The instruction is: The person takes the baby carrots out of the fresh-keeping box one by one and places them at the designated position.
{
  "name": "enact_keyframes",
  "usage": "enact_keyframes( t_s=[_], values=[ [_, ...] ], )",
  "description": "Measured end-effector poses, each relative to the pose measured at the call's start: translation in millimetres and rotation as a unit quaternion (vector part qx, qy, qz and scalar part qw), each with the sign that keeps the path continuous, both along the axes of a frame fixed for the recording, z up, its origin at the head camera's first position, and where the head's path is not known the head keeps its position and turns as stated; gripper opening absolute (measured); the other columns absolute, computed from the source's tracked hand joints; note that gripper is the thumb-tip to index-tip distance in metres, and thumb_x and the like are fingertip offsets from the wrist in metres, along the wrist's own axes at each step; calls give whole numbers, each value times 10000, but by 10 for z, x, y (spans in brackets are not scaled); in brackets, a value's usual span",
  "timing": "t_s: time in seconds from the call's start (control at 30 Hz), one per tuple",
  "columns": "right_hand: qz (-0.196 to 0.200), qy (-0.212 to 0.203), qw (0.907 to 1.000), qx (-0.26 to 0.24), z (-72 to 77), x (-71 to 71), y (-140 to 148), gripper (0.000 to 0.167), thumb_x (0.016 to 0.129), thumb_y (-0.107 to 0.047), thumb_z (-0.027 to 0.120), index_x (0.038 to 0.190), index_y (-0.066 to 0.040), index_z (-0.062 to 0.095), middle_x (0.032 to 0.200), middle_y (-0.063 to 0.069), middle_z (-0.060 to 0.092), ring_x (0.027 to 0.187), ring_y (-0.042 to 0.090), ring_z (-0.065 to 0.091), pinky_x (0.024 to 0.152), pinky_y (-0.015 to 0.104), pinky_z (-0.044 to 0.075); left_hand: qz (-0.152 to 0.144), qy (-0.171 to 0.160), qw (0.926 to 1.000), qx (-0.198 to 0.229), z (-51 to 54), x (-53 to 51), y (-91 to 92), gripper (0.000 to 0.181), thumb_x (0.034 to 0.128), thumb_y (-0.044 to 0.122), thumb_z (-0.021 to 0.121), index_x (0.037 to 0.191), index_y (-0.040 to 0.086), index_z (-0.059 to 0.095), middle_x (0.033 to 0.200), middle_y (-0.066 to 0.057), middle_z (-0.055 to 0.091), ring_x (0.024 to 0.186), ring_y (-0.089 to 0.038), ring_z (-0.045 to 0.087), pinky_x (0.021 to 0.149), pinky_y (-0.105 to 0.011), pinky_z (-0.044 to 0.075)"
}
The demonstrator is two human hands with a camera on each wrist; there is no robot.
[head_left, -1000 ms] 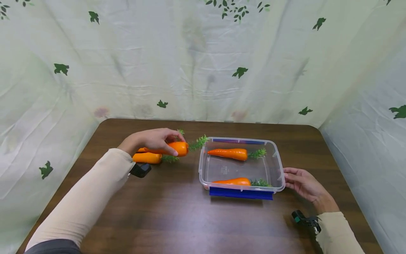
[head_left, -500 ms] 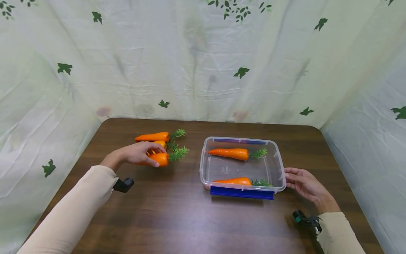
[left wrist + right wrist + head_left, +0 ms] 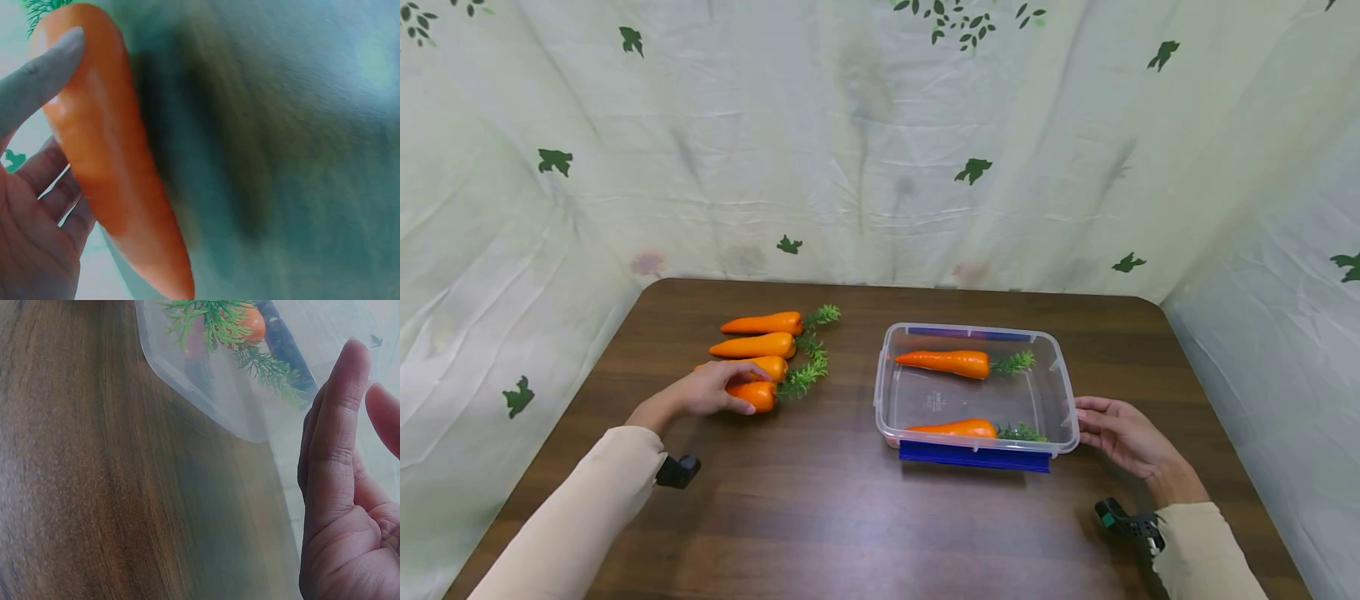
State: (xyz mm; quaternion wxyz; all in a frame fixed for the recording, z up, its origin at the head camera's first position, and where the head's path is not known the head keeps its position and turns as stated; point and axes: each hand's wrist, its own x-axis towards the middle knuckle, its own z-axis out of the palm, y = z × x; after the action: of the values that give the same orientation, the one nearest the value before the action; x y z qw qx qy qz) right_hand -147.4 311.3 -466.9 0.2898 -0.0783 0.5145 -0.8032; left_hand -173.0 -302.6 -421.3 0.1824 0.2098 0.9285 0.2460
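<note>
My left hand (image 3: 707, 389) pinches an orange carrot (image 3: 758, 397) with a green leafy top, its thumb on the thick end. In the left wrist view the thumb lies across this carrot (image 3: 119, 144), and the fingers are behind it. Just beyond lie three more: a far carrot (image 3: 763, 323), a middle carrot (image 3: 752, 345) and a near carrot (image 3: 771, 367) partly covered by the hand. My right hand (image 3: 1123, 437) rests with fairly straight fingers against the right side of a clear plastic container (image 3: 880, 392). Inside it are a back carrot (image 3: 951, 362) and a front carrot (image 3: 958, 427).
The container has a blue latch flap (image 3: 973, 455) hanging at its front. Everything stands on a brown wooden table (image 3: 835, 517). A pale curtain (image 3: 865, 167) with leaf prints surrounds the table at the back and sides.
My left hand has moved left and toward the front with the carrot, lowering it beside the others and uncovering those behind. The right hand and container have stayed put.
</note>
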Motion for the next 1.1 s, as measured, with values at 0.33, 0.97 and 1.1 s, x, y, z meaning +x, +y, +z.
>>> enact_keyframes(
  t_s=[0.33, 0.97, 1.1],
  values=[
    [-73, 18, 9999, 144, -37, 3, 12, 348, 1009, 48, 383, 1126, -83, 685, 1100, 54, 687, 960, 182, 681, 850, 292, 529, 70, -40, 9999, 125, -154, 13, -57, 414, 795, 200, 790, 1152, 59, 635, 1115, -72, 629, 966, -222, 525, 873, -435, 423],
    [-112, -4, 9997, 202, -19, -4, 3, 345, 1006, 50, 391, 1117, -84, 688, 1090, 50, 689, 952, 183, 683, 845, 293, 531, 458, 276, 9985, 94, -165, 54, -40, 400, 769, 100, 802, 1134, 45, 647, 1111, -98, 611, 996, -279, 544, 877, -473, 447],
    [-115, 31, 9996, 247, -21, -11, 2, 337, 1004, 49, 400, 1119, -85, 687, 1089, 51, 686, 950, 188, 683, 845, 297, 531, 519, 380, 9979, 123, -161, 51, -39, 392, 769, 87, 801, 1134, 57, 661, 1110, -105, 609, 1006, -288, 547, 891, -486, 448]
  ],
)
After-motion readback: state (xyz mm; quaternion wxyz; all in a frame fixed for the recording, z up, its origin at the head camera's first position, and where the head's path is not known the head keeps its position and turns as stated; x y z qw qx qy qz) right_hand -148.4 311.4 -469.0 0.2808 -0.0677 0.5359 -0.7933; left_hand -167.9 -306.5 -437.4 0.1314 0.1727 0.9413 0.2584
